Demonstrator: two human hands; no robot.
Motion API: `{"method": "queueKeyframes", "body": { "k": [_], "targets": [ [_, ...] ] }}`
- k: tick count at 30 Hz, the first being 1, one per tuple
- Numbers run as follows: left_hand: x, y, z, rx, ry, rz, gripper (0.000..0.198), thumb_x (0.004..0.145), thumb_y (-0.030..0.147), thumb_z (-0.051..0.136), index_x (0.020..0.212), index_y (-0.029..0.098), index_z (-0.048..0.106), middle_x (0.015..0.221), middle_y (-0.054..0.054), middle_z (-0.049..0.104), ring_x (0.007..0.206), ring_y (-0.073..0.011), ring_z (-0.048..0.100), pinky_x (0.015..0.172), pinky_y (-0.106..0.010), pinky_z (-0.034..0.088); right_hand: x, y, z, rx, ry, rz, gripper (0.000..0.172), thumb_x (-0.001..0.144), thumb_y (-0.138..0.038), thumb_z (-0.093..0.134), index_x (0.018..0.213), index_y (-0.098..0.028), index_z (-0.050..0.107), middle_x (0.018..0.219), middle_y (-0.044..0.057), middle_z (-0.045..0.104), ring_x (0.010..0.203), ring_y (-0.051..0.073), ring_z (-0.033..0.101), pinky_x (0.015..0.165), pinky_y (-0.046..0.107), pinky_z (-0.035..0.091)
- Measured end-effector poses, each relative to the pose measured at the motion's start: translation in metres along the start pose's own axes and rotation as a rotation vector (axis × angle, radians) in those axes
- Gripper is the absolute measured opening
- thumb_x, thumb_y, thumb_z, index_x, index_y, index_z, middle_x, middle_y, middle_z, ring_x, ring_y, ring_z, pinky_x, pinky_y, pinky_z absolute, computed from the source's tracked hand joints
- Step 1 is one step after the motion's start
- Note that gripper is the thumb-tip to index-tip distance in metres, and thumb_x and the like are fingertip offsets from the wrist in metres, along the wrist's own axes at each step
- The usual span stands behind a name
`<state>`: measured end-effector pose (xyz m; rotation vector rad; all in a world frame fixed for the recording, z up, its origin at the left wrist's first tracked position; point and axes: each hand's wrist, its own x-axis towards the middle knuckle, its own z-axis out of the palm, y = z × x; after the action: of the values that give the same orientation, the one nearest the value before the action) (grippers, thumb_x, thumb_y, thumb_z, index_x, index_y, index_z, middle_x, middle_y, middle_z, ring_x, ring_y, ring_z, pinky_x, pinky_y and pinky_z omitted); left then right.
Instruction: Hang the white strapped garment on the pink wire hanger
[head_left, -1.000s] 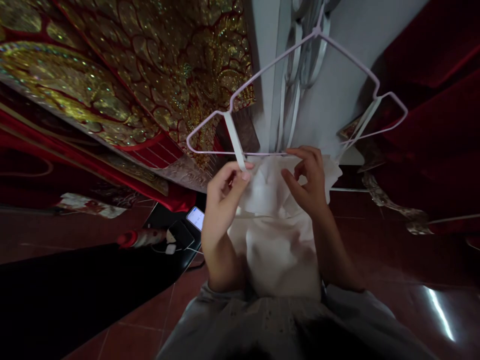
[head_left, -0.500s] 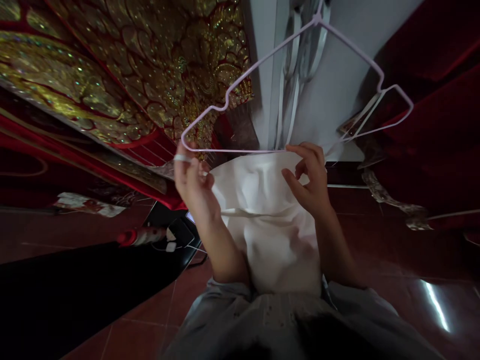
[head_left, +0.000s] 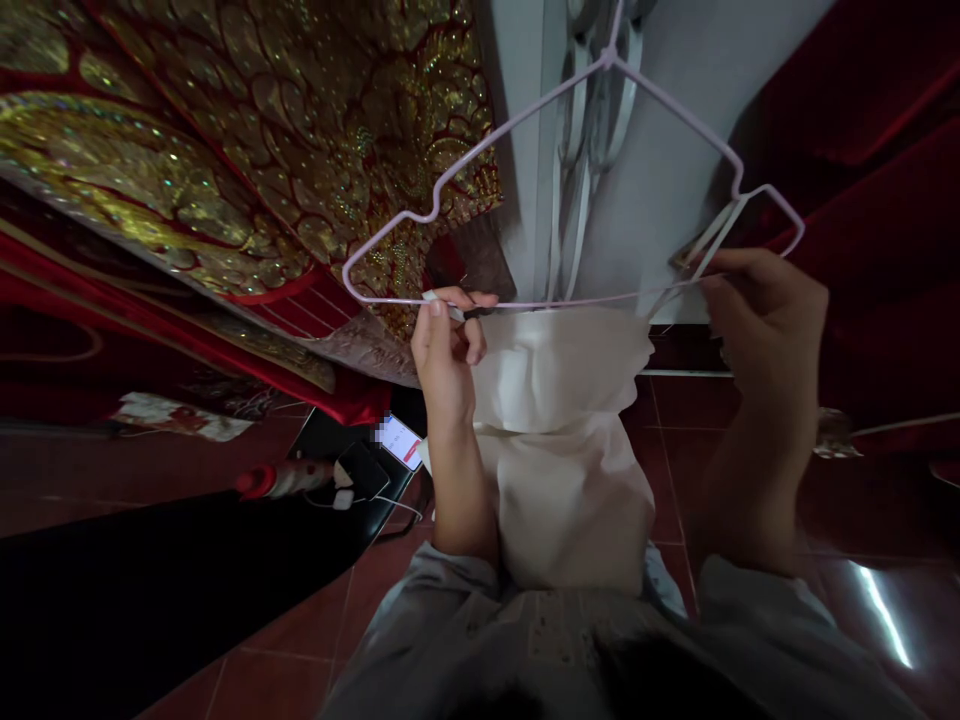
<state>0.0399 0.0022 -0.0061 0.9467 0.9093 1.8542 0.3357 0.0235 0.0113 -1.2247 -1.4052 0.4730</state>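
A pale pink hanger [head_left: 525,117] hangs in front of me, a white strap [head_left: 720,238] looped over its right shoulder notch. White cloth [head_left: 555,365] hangs below its bottom bar. My left hand [head_left: 450,345] is closed at the bar's left part, thumb and fingers pinching a small white piece that looks like a strap end. My right hand [head_left: 772,300] is closed at the hanger's right end, its fingertips pinching the white strap beside the bar.
Gold sequined red garments [head_left: 300,130] hang at the left, dark red cloth [head_left: 892,250] at the right. Lower left, a black surface [head_left: 225,560] holds a lit phone [head_left: 400,441], a dark device [head_left: 363,468] and a red-capped bottle [head_left: 277,480].
My left hand has moved right along the bar and pinches a white piece. My right hand has gone from the bar's middle to the strap at the right. The hanger has shifted slightly left.
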Motion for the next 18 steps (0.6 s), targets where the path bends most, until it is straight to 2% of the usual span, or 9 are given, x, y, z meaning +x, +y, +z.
{"method": "queueKeyframes", "body": {
  "k": [2, 6, 9, 12, 14, 15, 18],
  "targets": [
    [-0.001, -0.001, 0.002, 0.01, -0.002, 0.009, 0.045, 0.105, 0.064, 0.073, 0.088, 0.023, 0.063, 0.094, -0.004, 0.082, 0.045, -0.0076, 0.032, 0.043, -0.025, 0.032, 0.005, -0.018, 0.003, 0.044, -0.059, 0.003, 0.021, 0.088, -0.017, 0.068, 0.1, -0.022, 0.085, 0.086, 0.003, 0.079, 0.054, 0.006, 0.04, 0.051, 0.025, 0.028],
    [0.0, -0.001, 0.005, 0.036, 0.031, 0.013, 0.046, 0.106, 0.064, 0.073, 0.087, 0.023, 0.063, 0.091, -0.003, 0.081, 0.046, -0.0081, 0.033, 0.044, -0.026, 0.032, 0.012, -0.046, 0.005, 0.139, -0.052, -0.049, 0.018, 0.085, -0.01, 0.069, 0.09, -0.019, 0.084, 0.081, 0.002, 0.079, 0.05, 0.004, 0.039, 0.046, 0.024, 0.023],
    [0.004, 0.001, 0.004, 0.072, 0.06, -0.009, 0.047, 0.106, 0.064, 0.071, 0.085, 0.023, 0.062, 0.086, -0.002, 0.078, 0.045, -0.0083, 0.032, 0.044, -0.026, 0.031, 0.017, -0.053, -0.004, 0.191, -0.101, 0.002, 0.015, 0.082, -0.007, 0.073, 0.085, -0.018, 0.083, 0.075, 0.003, 0.075, 0.05, 0.004, 0.041, 0.046, 0.023, 0.021],
    [0.006, 0.002, 0.003, 0.075, 0.06, -0.008, 0.046, 0.107, 0.061, 0.072, 0.084, 0.023, 0.061, 0.086, -0.002, 0.078, 0.045, -0.0084, 0.031, 0.044, -0.026, 0.031, 0.02, -0.052, -0.011, 0.275, -0.079, 0.021, 0.017, 0.078, -0.005, 0.073, 0.075, -0.019, 0.081, 0.068, 0.004, 0.069, 0.049, 0.007, 0.044, 0.044, 0.025, 0.021],
    [0.006, 0.001, 0.003, 0.062, 0.05, 0.003, 0.046, 0.107, 0.061, 0.072, 0.084, 0.023, 0.061, 0.086, -0.003, 0.079, 0.046, -0.0086, 0.031, 0.044, -0.026, 0.031, 0.024, -0.045, -0.012, 0.327, -0.024, -0.034, 0.02, 0.078, -0.006, 0.074, 0.082, -0.021, 0.087, 0.074, 0.006, 0.072, 0.051, 0.009, 0.046, 0.042, 0.026, 0.023],
    [0.005, 0.0, 0.003, 0.055, 0.042, 0.006, 0.046, 0.107, 0.061, 0.073, 0.084, 0.023, 0.062, 0.086, -0.003, 0.079, 0.046, -0.0087, 0.031, 0.044, -0.026, 0.03, 0.026, -0.039, -0.012, 0.342, 0.013, -0.086, 0.025, 0.08, -0.008, 0.075, 0.093, -0.024, 0.09, 0.083, 0.006, 0.076, 0.053, 0.009, 0.048, 0.043, 0.025, 0.025],
    [0.004, -0.004, 0.002, 0.034, -0.005, -0.003, 0.046, 0.104, 0.063, 0.075, 0.085, 0.023, 0.063, 0.089, -0.004, 0.08, 0.046, -0.0091, 0.03, 0.044, -0.027, 0.029, 0.037, -0.004, -0.011, 0.33, 0.18, -0.305, 0.047, 0.091, -0.018, 0.075, 0.132, -0.039, 0.086, 0.124, 0.002, 0.081, 0.061, 0.006, 0.055, 0.049, 0.023, 0.037]
  ]
}}
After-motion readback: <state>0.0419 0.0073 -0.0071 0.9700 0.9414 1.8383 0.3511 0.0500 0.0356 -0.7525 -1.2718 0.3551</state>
